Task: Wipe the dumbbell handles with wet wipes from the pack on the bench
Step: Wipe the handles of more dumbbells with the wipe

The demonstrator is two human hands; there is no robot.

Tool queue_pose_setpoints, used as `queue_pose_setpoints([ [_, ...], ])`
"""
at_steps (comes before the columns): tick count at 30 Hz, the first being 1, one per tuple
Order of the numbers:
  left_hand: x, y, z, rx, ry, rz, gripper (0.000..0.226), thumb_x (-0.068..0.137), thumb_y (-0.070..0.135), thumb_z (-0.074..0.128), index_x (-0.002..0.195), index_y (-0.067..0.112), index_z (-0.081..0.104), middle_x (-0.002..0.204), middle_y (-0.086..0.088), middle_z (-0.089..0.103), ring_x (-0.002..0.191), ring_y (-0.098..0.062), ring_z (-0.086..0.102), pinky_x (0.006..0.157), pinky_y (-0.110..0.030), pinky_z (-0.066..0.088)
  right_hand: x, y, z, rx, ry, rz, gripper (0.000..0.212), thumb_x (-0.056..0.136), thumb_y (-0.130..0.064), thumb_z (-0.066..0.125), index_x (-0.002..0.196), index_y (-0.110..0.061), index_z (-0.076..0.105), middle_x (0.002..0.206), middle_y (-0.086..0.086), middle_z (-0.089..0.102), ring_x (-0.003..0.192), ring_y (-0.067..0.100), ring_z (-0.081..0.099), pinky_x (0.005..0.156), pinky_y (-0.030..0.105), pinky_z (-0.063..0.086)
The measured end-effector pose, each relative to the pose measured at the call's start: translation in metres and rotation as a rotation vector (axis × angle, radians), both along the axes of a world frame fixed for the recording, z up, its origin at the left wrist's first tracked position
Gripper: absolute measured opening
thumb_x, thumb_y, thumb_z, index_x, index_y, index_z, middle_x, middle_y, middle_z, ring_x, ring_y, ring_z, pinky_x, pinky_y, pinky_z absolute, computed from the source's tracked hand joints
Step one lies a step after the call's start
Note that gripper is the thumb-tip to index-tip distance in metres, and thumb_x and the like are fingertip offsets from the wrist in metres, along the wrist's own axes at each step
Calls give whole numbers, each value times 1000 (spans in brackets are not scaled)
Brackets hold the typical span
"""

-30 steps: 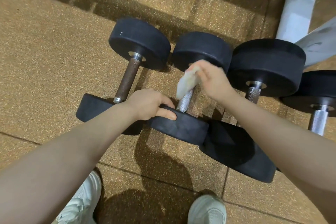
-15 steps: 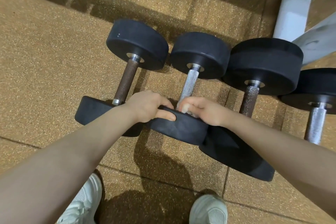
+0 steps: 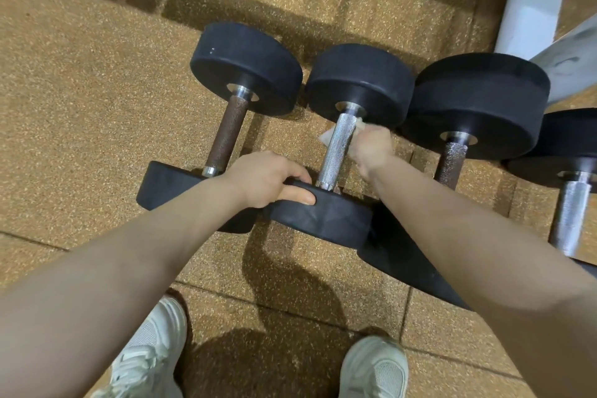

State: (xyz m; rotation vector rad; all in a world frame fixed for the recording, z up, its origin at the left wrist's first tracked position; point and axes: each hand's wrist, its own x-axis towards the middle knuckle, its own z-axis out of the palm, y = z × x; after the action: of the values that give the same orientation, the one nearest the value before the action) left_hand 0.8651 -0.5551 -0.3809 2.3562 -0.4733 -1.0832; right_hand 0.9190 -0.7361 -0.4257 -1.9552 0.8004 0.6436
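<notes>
Since half a second ago, the right hand (image 3: 371, 147) is travelling up the silver handle (image 3: 337, 149), from the near weight toward the far one; the left hand (image 3: 268, 178) is staying put.

Right hand is curling round the right side of the handle with the wet wipe (image 3: 326, 136) bunched under the fingers; a pale corner of wipe is showing on each side of the bar just below the far black weight (image 3: 361, 84). Left hand is gripping the rim of the near black weight (image 3: 323, 220), thumb lying along its top edge, bracing the dumbbell on the floor (image 3: 80, 107).

Key relation: the handle's long axis is running away from the person, leaning slightly right at the far end. Right hand is sitting near the far end of that axis, so nearly all the bare knurled bar is lying back toward the person. Judgement: the next stroke is likely calling for a pull along the axis toward the near weight, with the left hand keeping the dumbbell from rolling.

Neighbours: a brown-handled dumbbell (image 3: 227, 136) is lying to the left, a speckled-handled one (image 3: 450, 161) to the right, both roughly parallel. Wipe pack and bench top are not visible.
</notes>
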Motion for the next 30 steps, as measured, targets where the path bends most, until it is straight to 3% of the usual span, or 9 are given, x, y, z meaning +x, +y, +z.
queue_pose_setpoints([
  [3, 0, 1, 0, 2, -11, -40, 63, 72, 70, 46, 115, 27, 63, 117, 6, 64, 107, -21, 56, 92, -38, 44, -39, -9, 4, 8, 106, 239, 22, 94, 1, 41, 88, 1, 62, 100, 22, 61, 70, 16, 58, 60, 23, 46],
  [8, 3, -2, 2, -2, -6, -53, 46, 82, 54, 53, 116, 24, 62, 118, 5, 62, 107, -21, 55, 91, -36, 42, -25, -19, 18, 27, 262, 389, 18, 93, 6, 41, 98, 1, 57, 78, 14, 53, 60, 17, 50, 45, 19, 41],
  [11, -2, -1, 0, 3, -11, -35, 47, 82, 56, 52, 117, 26, 61, 119, 6, 61, 109, -23, 53, 94, -39, 41, -1, -25, 16, -131, 93, 236, 31, 94, 0, 39, 121, 2, 54, 103, 20, 61, 83, 27, 57, 50, 13, 35],
  [13, -3, 0, 1, -4, -17, -26, 47, 81, 56, 52, 117, 26, 61, 119, 6, 61, 109, -23, 53, 94, -40, 41, 6, -26, 13, 67, 48, -43, 34, 95, -3, 40, 128, 2, 50, 127, 22, 55, 110, 32, 57, 66, 21, 45],
  [16, -2, -1, 2, -33, -15, -8, 45, 83, 52, 54, 115, 22, 63, 117, 4, 63, 107, -22, 55, 92, -38, 43, 6, -19, 5, 440, 64, -400, 30, 97, 2, 38, 124, 4, 51, 124, 22, 58, 89, 28, 64, 71, 33, 55],
  [18, -3, -2, 2, -35, -22, -2, 46, 82, 52, 54, 115, 22, 63, 116, 4, 63, 107, -21, 56, 92, -38, 43, -1, -12, 4, 475, 61, -409, 28, 96, 4, 37, 118, 5, 54, 115, 21, 62, 85, 25, 64, 81, 36, 55],
  [21, -5, -1, 1, -35, -37, 5, 47, 82, 53, 53, 115, 21, 63, 115, 4, 63, 107, -21, 56, 92, -38, 43, -8, -11, 7, 372, 116, -198, 33, 89, 17, 36, 116, 11, 54, 113, 25, 62, 95, 36, 65, 88, 39, 51],
  [26, -5, 0, 2, -34, -34, -15, 63, 75, 69, 45, 113, 22, 64, 112, 3, 63, 105, -23, 56, 90, -40, 44, -29, 0, 22, -192, 366, 723, 21, 87, 5, 46, 69, 3, 58, 70, 16, 58, 70, 26, 58, 51, 24, 42],
  [30, -4, 0, 3, -18, -51, -39, 69, 68, 68, 37, 115, 23, 62, 114, 3, 62, 107, -24, 54, 92, -40, 43, -19, -8, 44, -428, -150, 694, 19, 83, -3, 47, 79, -3, 66, 78, 13, 66, 91, 31, 61, 66, 30, 43],
])
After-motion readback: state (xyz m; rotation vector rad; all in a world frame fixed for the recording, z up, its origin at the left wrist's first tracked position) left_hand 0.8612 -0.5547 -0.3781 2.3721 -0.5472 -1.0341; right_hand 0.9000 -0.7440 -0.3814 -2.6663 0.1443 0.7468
